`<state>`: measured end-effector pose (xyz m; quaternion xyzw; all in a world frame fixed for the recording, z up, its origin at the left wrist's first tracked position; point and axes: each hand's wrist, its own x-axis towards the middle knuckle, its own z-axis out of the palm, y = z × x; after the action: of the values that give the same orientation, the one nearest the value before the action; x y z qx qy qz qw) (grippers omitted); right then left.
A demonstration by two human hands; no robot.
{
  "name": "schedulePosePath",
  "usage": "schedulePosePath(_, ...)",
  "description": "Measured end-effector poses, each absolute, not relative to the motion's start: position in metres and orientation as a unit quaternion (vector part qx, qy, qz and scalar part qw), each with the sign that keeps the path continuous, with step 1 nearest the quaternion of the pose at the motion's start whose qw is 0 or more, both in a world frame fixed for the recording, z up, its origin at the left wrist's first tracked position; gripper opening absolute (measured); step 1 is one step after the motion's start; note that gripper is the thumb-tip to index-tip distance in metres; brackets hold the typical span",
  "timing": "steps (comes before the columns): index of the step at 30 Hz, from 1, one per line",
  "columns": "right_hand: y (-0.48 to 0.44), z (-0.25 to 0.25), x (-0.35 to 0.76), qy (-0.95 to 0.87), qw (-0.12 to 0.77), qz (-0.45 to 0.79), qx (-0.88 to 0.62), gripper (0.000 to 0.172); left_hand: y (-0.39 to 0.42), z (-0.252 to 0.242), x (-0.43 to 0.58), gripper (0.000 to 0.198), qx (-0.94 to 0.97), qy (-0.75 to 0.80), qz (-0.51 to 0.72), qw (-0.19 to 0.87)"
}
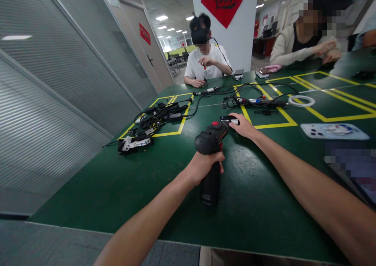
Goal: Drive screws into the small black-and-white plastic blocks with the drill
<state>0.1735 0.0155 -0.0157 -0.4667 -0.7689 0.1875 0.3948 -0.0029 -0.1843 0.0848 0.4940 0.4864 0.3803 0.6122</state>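
My left hand (205,166) is wrapped round the handle of a black cordless drill (210,138) with red switches. The drill points away from me, its front end toward a small black and silver piece (234,121). My right hand (243,126) grips that piece beyond the drill, its fingers closed at the piece's right end. What kind of piece it is I cannot make out. The drill's body hides its tip, so whether the two touch is unclear.
Bundled black cables (158,119) lie on the green table (141,195) at the left. Further cables and a white ring (301,101) lie beyond my right hand. A phone (335,132) and a tablet-like device (352,168) rest at the right. Two people (216,58) sit across the table.
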Motion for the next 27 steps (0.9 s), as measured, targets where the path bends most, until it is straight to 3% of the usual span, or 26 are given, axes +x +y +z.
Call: schedulePosePath(27,0.0164,-0.0169,0.1759,-0.768,0.383,0.216,-0.465,0.048,-0.1864,0.0869,-0.0018,0.018,0.473,0.493,0.382,0.623)
